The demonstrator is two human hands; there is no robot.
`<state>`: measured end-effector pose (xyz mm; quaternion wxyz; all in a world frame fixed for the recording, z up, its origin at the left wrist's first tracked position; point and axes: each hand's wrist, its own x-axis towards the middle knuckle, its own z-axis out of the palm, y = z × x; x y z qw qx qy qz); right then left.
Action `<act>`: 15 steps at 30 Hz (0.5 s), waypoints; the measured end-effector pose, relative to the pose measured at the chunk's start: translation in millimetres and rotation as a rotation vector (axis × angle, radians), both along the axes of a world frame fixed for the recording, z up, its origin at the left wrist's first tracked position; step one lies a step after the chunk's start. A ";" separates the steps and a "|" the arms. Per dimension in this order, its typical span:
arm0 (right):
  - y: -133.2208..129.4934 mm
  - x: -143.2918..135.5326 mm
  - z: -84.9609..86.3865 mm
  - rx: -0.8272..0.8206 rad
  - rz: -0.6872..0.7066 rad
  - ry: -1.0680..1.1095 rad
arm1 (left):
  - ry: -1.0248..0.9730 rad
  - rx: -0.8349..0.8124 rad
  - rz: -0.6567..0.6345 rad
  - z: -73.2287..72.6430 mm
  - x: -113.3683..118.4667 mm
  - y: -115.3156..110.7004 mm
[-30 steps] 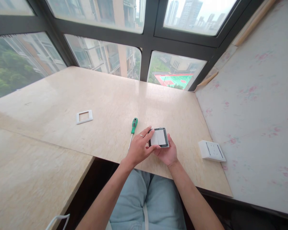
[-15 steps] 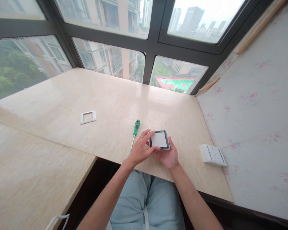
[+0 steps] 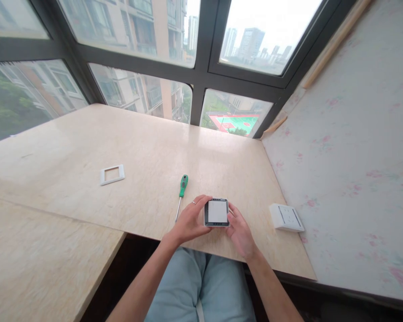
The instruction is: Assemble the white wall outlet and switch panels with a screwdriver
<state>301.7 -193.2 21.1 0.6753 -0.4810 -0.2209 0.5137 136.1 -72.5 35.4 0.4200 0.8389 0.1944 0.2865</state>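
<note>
Between my two hands is a square wall switch [image 3: 217, 211], white in the middle with a dark frame around it, face up above the counter's front edge. My left hand [image 3: 190, 221] grips its left side, fingers at the far edge and thumb at the near edge. Closed on its right side is my right hand [image 3: 240, 230], fingers along the edge. Just left of my left hand lies a screwdriver [image 3: 183, 185] with a green handle, its shaft pointing toward me. Farther left, a white rectangular cover frame [image 3: 102, 177] rests flat on the counter.
A white socket box [image 3: 286, 218] stands on the right, close to the floral-papered wall [image 3: 349, 179]. The stone-patterned counter [image 3: 147, 147] runs back to dark-framed windows [image 3: 198, 103]. My legs [image 3: 201, 286] are below its front edge.
The wall switch has been turned straighter and lowered toward me. My right hand has shifted from underneath it to its right edge. The whole view has tilted slightly.
</note>
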 end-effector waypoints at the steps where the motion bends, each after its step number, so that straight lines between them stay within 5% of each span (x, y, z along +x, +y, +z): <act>1: -4.9 2.9 -0.7 -0.001 -0.001 -0.086 | 0.013 -0.009 -0.014 0.5 0.6 0.3; 9: -21.7 28.6 -12.3 -0.110 0.181 -0.743 | 0.119 -0.070 -0.058 -7.1 7.9 -2.3; 15: -14.4 34.0 -15.0 -0.143 0.204 -0.912 | 0.165 -0.037 -0.047 -18.0 7.3 0.2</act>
